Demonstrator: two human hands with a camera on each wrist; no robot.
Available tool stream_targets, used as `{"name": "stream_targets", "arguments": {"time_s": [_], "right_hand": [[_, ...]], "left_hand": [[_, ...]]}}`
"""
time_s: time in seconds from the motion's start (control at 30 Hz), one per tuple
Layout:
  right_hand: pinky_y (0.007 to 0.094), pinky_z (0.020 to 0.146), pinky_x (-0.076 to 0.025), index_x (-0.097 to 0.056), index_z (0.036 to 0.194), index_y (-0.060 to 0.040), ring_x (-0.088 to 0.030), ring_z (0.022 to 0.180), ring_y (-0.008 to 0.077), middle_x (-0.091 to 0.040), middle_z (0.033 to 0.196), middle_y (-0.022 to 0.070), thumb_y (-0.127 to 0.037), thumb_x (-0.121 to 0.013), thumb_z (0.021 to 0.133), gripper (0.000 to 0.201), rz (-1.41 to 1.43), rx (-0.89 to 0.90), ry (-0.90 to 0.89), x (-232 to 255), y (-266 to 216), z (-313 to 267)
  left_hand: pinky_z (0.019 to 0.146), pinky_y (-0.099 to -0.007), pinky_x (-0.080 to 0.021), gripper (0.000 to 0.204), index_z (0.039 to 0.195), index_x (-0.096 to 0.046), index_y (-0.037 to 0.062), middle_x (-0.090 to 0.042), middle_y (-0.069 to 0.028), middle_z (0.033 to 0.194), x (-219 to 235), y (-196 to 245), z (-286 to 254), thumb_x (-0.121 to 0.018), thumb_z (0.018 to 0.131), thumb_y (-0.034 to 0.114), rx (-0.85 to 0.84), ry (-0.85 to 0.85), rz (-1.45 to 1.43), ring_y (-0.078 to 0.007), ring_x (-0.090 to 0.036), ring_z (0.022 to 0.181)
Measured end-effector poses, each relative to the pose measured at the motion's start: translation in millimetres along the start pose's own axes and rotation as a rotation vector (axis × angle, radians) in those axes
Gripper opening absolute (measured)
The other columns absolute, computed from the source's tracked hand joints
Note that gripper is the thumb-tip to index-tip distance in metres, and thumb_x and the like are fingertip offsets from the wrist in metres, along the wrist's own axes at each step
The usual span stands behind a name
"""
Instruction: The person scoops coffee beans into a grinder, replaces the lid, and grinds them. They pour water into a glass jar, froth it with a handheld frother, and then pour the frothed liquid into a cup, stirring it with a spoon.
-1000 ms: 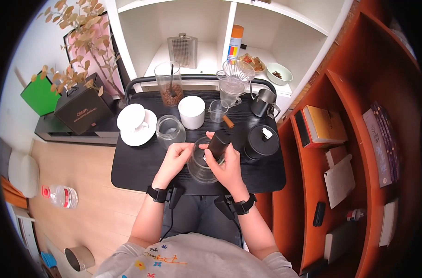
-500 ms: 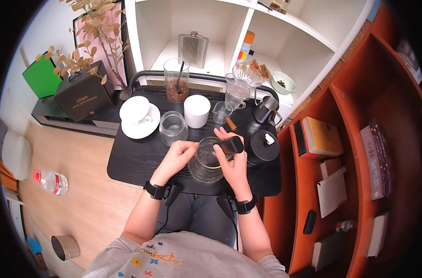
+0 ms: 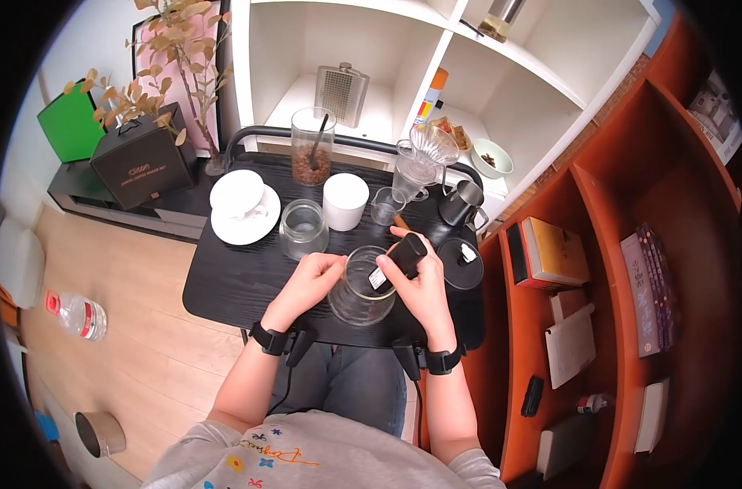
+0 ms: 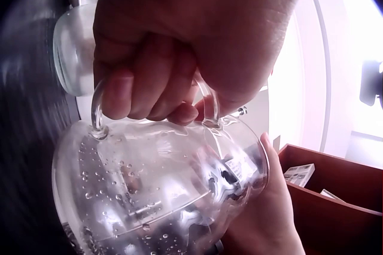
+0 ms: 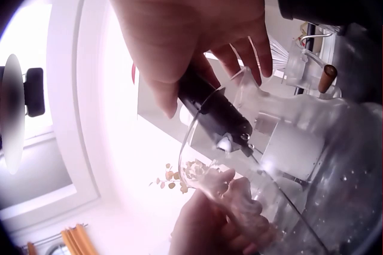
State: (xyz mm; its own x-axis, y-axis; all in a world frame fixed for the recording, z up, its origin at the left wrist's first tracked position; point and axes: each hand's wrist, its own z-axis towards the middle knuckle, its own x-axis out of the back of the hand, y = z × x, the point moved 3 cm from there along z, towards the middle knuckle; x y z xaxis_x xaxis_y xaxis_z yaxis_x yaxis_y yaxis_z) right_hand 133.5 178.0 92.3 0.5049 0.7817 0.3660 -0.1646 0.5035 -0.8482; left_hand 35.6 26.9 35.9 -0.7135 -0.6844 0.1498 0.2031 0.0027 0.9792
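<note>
My left hand (image 3: 307, 279) grips the handle of a clear glass jug (image 3: 356, 308) near the front edge of the black table. In the left wrist view the fingers curl through the glass handle (image 4: 97, 108), and water drops dot the jug's wall. My right hand (image 3: 424, 297) holds a black handheld milk frother (image 3: 407, 254) at a slant over the jug's mouth, its label facing up. From the right wrist view, the frother's thin metal shaft (image 5: 287, 198) runs down inside the glass; its far end is hidden.
Behind the jug stand a glass jar (image 3: 304, 236), a white canister (image 3: 345, 204), a cup on a saucer (image 3: 261, 228) and a tall glass of coffee beans (image 3: 312, 159). A small wooden-handled glass pitcher (image 3: 385, 208), a steel pitcher (image 3: 460, 204) and a black round-lidded container (image 3: 459, 265) are at right.
The frother has swung from nearly upright to leaning right, then turned so its label shows. The left hand keeps its grip on the jug. The head view has shifted slightly.
</note>
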Motion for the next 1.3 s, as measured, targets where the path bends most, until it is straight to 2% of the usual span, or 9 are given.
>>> {"name": "stream_targets", "arguments": {"time_s": [0.13,0.37,0.47,0.57,0.63,0.87,1.07,1.13,1.3], "right_hand": [[0.0322,0.075,-0.047,-0.063,0.083,0.0017,-0.055,0.089,0.0244,-0.058,0.097,0.0092,-0.02,-0.075,0.073,0.027,-0.25,0.203,0.04,-3,-19,-3],[0.034,0.069,-0.043,-0.062,0.08,-0.0021,-0.051,0.068,0.0247,-0.049,0.068,0.0069,-0.021,-0.076,0.07,0.025,-0.424,0.212,0.079,0,-19,-2],[0.0324,0.073,-0.042,-0.062,0.081,-0.0038,-0.053,0.065,0.0248,-0.051,0.062,0.0068,-0.021,-0.075,0.07,0.024,-0.428,0.184,0.084,-1,-21,-3],[0.03,0.067,-0.044,-0.063,0.083,-0.004,-0.056,0.069,0.0225,-0.059,0.069,0.0065,-0.02,-0.075,0.072,0.023,-0.387,0.218,0.068,-2,-23,-4],[0.0257,0.055,-0.043,-0.064,0.082,-0.0028,-0.057,0.064,0.0145,-0.064,0.071,0.0051,-0.019,-0.075,0.074,0.02,-0.222,0.091,0.059,-3,-21,-5],[0.0223,0.046,-0.037,-0.066,0.075,0.0004,-0.048,0.047,0.0038,-0.061,0.058,0.0021,-0.016,-0.073,0.077,0.018,-0.092,-0.069,-0.007,-2,-14,-5],[0.0259,0.051,-0.038,-0.059,0.069,-0.0008,-0.047,0.047,0.0112,-0.054,0.054,0.0031,-0.018,-0.071,0.077,0.022,-0.183,-0.025,-0.055,-3,-21,-2],[0.0311,0.064,-0.041,-0.056,0.068,-0.0024,-0.048,0.049,0.0207,-0.048,0.051,0.0051,-0.02,-0.07,0.076,0.024,-0.343,0.14,-0.029,-5,-25,0],[0.0351,0.071,-0.041,-0.056,0.069,-0.0036,-0.051,0.054,0.0262,-0.047,0.051,0.0062,-0.022,-0.07,0.075,0.024,-0.565,0.284,0.104,-6,-31,3]], "left_hand": [[0.05,-0.0256,-0.034,0.031,0.075,-0.054,-0.0074,-0.046,0.0009,0.057,2,-3,0,-0.048,0.093,0.018,0.003,-0.01,0.02,-0.0037,-0.039,0.058],[0.052,-0.0253,-0.037,0.031,0.078,-0.054,-0.008,-0.049,0.0004,0.059,1,2,-3,-0.048,0.093,0.018,-0.007,0.001,0.014,-0.0035,-0.042,0.06],[0.048,-0.0235,-0.03,0.034,0.068,-0.049,-0.0021,-0.04,0.0066,0.058,-1,2,-4,-0.048,0.095,0.019,-0.025,0.03,-0.018,-0.0024,-0.035,0.056],[0.048,-0.0231,-0.029,0.035,0.07,-0.05,-0.0023,-0.041,0.0069,0.059,0,0,-5,-0.047,0.096,0.02,-0.018,0.046,-0.027,-0.002,-0.035,0.057],[0.048,-0.0225,-0.029,0.034,0.072,-0.051,-0.0023,-0.041,0.007,0.059,0,-9,-6,-0.047,0.096,0.02,-0.007,0.044,-0.049,-0.0015,-0.035,0.057],[0.048,-0.0222,-0.029,0.034,0.073,-0.052,-0.0022,-0.039,0.0073,0.059,-1,-5,-8,-0.047,0.097,0.021,-0.027,0.06,-0.056,-0.0015,-0.035,0.056],[0.047,-0.0234,-0.029,0.034,0.071,-0.05,-0.0038,-0.039,0.0062,0.058,-3,1,-9,-0.048,0.096,0.02,-0.021,0.071,-0.026,-0.0019,-0.035,0.055],[0.047,-0.024,-0.03,0.034,0.07,-0.048,-0.0049,-0.04,0.0056,0.057,-3,3,-10,-0.048,0.095,0.019,-0.019,0.06,-0.018,-0.0022,-0.036,0.056],[0.048,-0.0243,-0.031,0.034,0.07,-0.048,-0.0054,-0.041,0.0051,0.058,-2,6,-12,-0.048,0.095,0.019,-0.022,0.06,-0.019,-0.0024,-0.037,0.056]]}}
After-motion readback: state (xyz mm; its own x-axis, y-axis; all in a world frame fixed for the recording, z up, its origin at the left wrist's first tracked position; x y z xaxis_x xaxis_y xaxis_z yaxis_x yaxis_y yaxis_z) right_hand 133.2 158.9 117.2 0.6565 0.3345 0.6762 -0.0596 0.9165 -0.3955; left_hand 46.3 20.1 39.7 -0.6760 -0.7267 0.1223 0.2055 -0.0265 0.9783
